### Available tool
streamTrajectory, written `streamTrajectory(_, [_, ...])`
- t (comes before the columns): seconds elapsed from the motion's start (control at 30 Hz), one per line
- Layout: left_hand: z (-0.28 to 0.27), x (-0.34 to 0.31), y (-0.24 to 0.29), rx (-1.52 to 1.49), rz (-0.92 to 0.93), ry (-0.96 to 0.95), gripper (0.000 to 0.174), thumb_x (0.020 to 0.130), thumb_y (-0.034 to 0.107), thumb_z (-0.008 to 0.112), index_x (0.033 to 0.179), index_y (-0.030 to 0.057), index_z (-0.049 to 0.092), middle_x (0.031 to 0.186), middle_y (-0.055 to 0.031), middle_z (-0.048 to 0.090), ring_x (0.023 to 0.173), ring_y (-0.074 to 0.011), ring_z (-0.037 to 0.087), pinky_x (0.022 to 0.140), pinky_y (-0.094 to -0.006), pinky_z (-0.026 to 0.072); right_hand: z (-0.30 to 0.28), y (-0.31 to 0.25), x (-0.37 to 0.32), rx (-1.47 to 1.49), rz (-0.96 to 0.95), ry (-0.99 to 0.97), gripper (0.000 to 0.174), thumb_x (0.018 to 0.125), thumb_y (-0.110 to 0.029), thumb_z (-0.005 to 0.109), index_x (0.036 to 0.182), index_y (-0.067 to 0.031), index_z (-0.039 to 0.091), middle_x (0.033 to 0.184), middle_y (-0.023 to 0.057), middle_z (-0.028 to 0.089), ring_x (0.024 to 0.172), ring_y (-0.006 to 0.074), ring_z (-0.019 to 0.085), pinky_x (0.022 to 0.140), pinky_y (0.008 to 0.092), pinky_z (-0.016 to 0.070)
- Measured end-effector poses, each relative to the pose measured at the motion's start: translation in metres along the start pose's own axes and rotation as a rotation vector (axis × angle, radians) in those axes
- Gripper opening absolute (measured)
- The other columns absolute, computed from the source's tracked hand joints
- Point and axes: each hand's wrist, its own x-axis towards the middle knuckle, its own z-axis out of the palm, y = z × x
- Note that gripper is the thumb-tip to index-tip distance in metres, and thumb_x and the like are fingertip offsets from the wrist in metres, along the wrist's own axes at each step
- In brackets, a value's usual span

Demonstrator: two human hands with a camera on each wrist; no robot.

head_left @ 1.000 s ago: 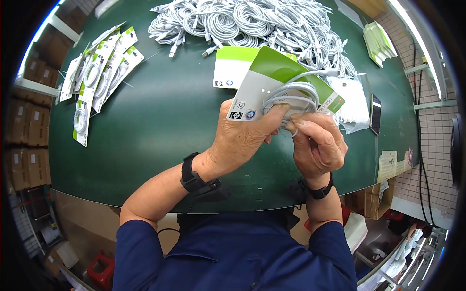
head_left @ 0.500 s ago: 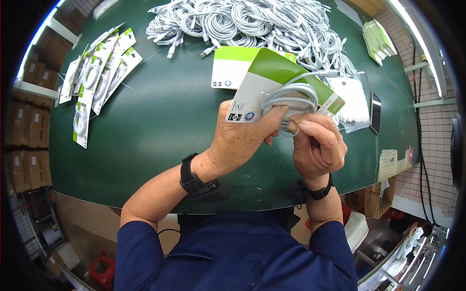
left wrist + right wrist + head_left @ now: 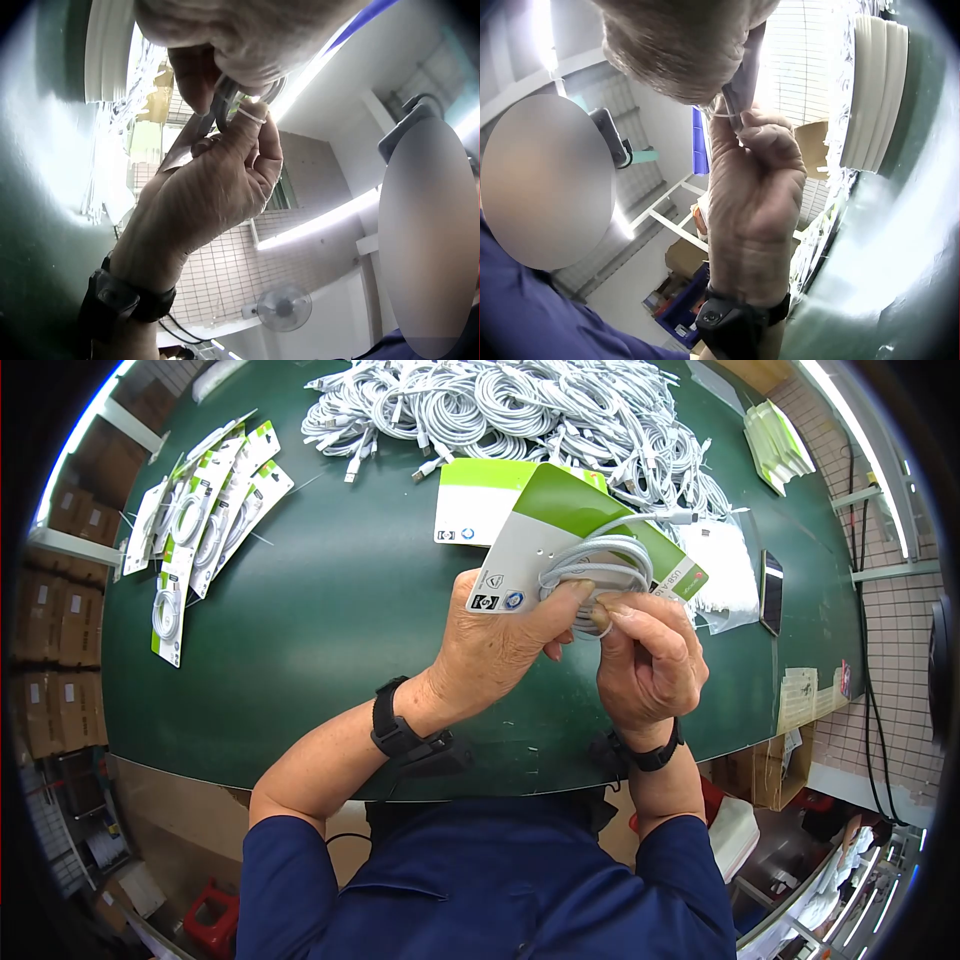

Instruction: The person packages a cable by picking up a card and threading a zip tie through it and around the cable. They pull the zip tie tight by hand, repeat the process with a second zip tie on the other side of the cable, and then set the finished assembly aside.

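Observation:
My left hand (image 3: 555, 610) grips a white and green backing card (image 3: 555, 520) above the green table (image 3: 330, 620), thumb pressed on a coiled white cable (image 3: 600, 560) lying on the card. My right hand (image 3: 605, 618) pinches a thin white tie at the coil's lower edge. One cable end with its plug (image 3: 680, 516) sticks out to the right. In the left wrist view the right hand (image 3: 217, 187) holds the thin tie (image 3: 251, 114) looped round the cable. The right wrist view has the left hand (image 3: 757, 195) from below, the tie (image 3: 724, 114) at its fingertips.
A big heap of loose white cables (image 3: 520, 410) fills the far table. Blank cards (image 3: 475, 500) lie under the held one. Several packed cable cards (image 3: 200, 510) fan out at far left. Clear bags (image 3: 725, 575), a phone (image 3: 772, 592) and green packs (image 3: 780, 445) sit right.
The card and coil have shifted very slightly up and left with both hands. The right hand's fingertips sit a little closer to the coil. Both hands keep their hold.

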Motion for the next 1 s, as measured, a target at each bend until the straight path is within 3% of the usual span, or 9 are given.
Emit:
streamTrajectory(0.23, [-0.003, 0.000, -0.007, 0.022, 0.040, -0.027, 0.017, 0.099, 0.008, 0.065, 0.113, 0.0113, 0.073, 0.084, -0.0019, 0.069, 0.061, -0.0043, 0.062, 0.054, -0.0198, 0.0526, 0.003, -0.002, 0.003, 0.013, 0.028, -0.021, 0.021, 0.085, 0.005, 0.078, 0.103, -0.0036, 0.069, 0.087, 0.0124, 0.075, 0.074, 0.0235, 0.074, 0.064, 0.0313, 0.0588])
streamTrajectory(0.33, [-0.002, 0.001, -0.005, 0.027, 0.042, 0.002, 0.014, 0.098, 0.011, 0.067, 0.110, 0.0056, 0.072, 0.081, -0.0021, 0.070, 0.061, -0.0044, 0.062, 0.054, -0.0201, 0.0530, 0.003, -0.002, 0.005, 0.048, 0.049, -0.055, 0.019, 0.084, 0.005, 0.077, 0.100, -0.0026, 0.070, 0.087, 0.0122, 0.076, 0.074, 0.0238, 0.074, 0.065, 0.0317, 0.0589])
streamTrajectory(0.43, [0.001, 0.003, 0.000, -0.214, -0.157, 0.075, 0.016, 0.097, 0.014, 0.070, 0.104, -0.0005, 0.071, 0.078, -0.0025, 0.070, 0.061, -0.0050, 0.063, 0.053, -0.0209, 0.0534, 0.001, -0.003, 0.006, 0.083, 0.098, -0.094, 0.018, 0.084, 0.006, 0.077, 0.098, -0.0021, 0.071, 0.087, 0.0121, 0.076, 0.074, 0.0237, 0.074, 0.065, 0.0321, 0.0592])
streamTrajectory(0.53, [0.000, 0.005, 0.002, -0.231, -0.201, 0.084, 0.020, 0.096, 0.016, 0.073, 0.099, -0.0033, 0.070, 0.077, -0.0030, 0.070, 0.060, -0.0057, 0.064, 0.052, -0.0218, 0.0532, 0.000, -0.003, 0.007, 0.099, 0.131, -0.127, 0.018, 0.082, 0.006, 0.078, 0.097, -0.0022, 0.071, 0.086, 0.0119, 0.075, 0.073, 0.0237, 0.074, 0.065, 0.0323, 0.0591])
streamTrajectory(0.63, [0.000, 0.005, 0.001, -0.180, -0.176, 0.092, 0.017, 0.096, 0.015, 0.071, 0.101, -0.0022, 0.071, 0.077, -0.0028, 0.070, 0.060, -0.0056, 0.063, 0.051, -0.0223, 0.0525, 0.000, -0.001, 0.007, 0.050, 0.085, -0.135, 0.022, 0.079, 0.007, 0.078, 0.098, -0.0032, 0.071, 0.085, 0.0109, 0.075, 0.069, 0.0234, 0.073, 0.061, 0.0319, 0.0572])
streamTrajectory(0.73, [-0.008, 0.006, -0.003, 0.267, 0.097, -0.021, 0.015, 0.097, 0.013, 0.070, 0.102, -0.0014, 0.071, 0.077, -0.0027, 0.070, 0.060, -0.0056, 0.063, 0.051, -0.0228, 0.0518, -0.003, -0.001, 0.009, -0.027, 0.008, -0.145, 0.027, 0.075, 0.007, 0.078, 0.099, -0.0044, 0.071, 0.084, 0.0089, 0.074, 0.065, 0.0223, 0.070, 0.056, 0.0313, 0.0535])
streamTrajectory(0.83, [0.000, 0.005, 0.006, -0.026, -0.118, 0.083, 0.013, 0.098, 0.011, 0.069, 0.102, -0.0007, 0.071, 0.076, -0.0026, 0.069, 0.059, -0.0057, 0.063, 0.051, -0.0230, 0.0513, -0.004, 0.000, 0.005, -0.024, -0.025, -0.184, 0.031, 0.072, 0.006, 0.076, 0.100, -0.0054, 0.071, 0.085, 0.0060, 0.073, 0.063, 0.0203, 0.069, 0.052, 0.0314, 0.0497])
streamTrajectory(1.0, [0.005, 0.002, 0.006, -0.199, -0.146, 0.132, 0.014, 0.098, 0.011, 0.069, 0.101, -0.0017, 0.071, 0.076, -0.0028, 0.069, 0.058, -0.0067, 0.063, 0.050, -0.0230, 0.0506, -0.004, -0.003, 0.011, 0.072, 0.055, -0.217, 0.031, 0.072, 0.005, 0.078, 0.100, -0.0058, 0.071, 0.089, 0.0066, 0.074, 0.066, 0.0220, 0.070, 0.054, 0.0323, 0.0517])
